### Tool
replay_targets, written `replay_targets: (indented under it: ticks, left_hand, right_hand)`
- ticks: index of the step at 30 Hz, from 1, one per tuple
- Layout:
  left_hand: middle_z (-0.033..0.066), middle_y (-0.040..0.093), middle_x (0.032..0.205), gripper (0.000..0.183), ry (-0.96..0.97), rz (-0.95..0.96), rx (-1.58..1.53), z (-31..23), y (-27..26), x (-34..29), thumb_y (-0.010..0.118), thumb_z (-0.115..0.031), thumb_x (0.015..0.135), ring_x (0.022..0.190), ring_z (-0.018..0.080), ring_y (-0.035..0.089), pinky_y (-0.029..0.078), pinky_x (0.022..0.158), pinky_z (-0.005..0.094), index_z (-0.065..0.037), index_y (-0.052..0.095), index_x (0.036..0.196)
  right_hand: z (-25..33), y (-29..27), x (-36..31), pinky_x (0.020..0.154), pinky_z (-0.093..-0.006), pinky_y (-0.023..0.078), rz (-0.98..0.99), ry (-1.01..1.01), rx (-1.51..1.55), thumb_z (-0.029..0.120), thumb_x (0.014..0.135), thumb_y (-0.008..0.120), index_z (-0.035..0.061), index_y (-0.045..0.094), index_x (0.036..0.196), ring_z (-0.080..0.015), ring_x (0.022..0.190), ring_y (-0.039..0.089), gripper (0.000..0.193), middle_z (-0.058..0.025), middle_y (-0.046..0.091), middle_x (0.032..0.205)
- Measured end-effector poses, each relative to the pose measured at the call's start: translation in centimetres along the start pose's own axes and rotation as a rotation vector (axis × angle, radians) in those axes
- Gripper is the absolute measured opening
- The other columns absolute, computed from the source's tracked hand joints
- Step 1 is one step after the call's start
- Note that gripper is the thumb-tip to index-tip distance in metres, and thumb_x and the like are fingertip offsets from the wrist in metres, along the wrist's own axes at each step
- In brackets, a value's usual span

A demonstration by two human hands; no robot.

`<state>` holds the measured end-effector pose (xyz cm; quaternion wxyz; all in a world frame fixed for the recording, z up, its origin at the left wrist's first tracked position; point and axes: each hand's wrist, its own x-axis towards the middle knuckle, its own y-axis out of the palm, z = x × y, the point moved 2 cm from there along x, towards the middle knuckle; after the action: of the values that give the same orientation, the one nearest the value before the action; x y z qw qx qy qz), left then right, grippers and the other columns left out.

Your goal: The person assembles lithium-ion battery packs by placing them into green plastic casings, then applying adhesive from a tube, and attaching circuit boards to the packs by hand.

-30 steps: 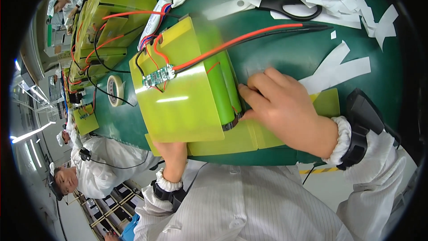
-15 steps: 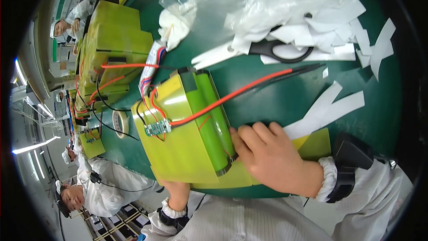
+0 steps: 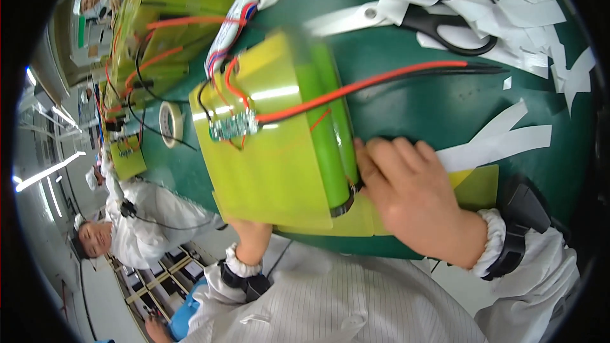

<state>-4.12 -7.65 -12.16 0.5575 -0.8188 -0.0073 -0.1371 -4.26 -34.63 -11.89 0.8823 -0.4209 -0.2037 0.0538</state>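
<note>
A battery pack of green cylindrical cells (image 3: 335,124) stands in front of me, its face covered by a translucent yellow-green sheet (image 3: 273,178). A small green circuit board (image 3: 232,127) sits on that sheet, with thin red and black wires leading off it. Thick red and black leads (image 3: 381,82) stretch from it over the table to the right. My right hand (image 3: 416,197) presses curled fingers against the pack's lower right edge. Below the pack's lower left edge, my left hand (image 3: 251,236) reaches under; its fingers are hidden. Another yellow-green sheet (image 3: 362,221) lies beneath the pack.
Black-handled scissors (image 3: 445,30) and white paper scraps (image 3: 527,16) lie at the far right. Cut white strips (image 3: 502,143) rest beside my right hand. A tube (image 3: 230,32), a tape roll (image 3: 170,124) and more yellow-green packs (image 3: 171,32) are left. Co-workers (image 3: 146,228) sit beyond.
The view has shifted, so the pack, scissors and scraps appear higher and farther right. Both hands stay at the pack's edges. A blue sleeve and another person's hand now show at lower left.
</note>
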Motion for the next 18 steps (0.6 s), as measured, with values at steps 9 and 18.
replay_targets:
  ticks: [9,18]
  left_hand:
    - [0.0109,0.061,0.086,0.030,-0.293,0.194,-0.456,-2.7,-0.2,3.5,0.071,-0.013,0.069,0.075,0.0197,0.058,0.046,0.068,0.0299,0.003,0.059,0.091]
    - [0.0192,0.051,0.110,0.038,0.007,0.150,-0.743,0.1,-2.1,2.8,0.060,-0.007,0.070,0.104,0.0311,0.048,0.038,0.090,0.0348,0.000,0.054,0.107]
  right_hand:
    - [-1.0,-2.4,2.0,0.070,-0.0309,0.042,0.279,0.081,0.308,0.002,0.069,0.061,-0.0054,0.054,0.097,-0.0291,0.081,0.050,0.030,-0.0133,0.046,0.090]
    - [2.3,-2.4,1.7,0.065,-0.0328,0.042,0.120,-0.068,0.107,0.008,0.072,0.063,-0.0065,0.055,0.091,-0.0303,0.076,0.051,0.026,-0.0136,0.048,0.088]
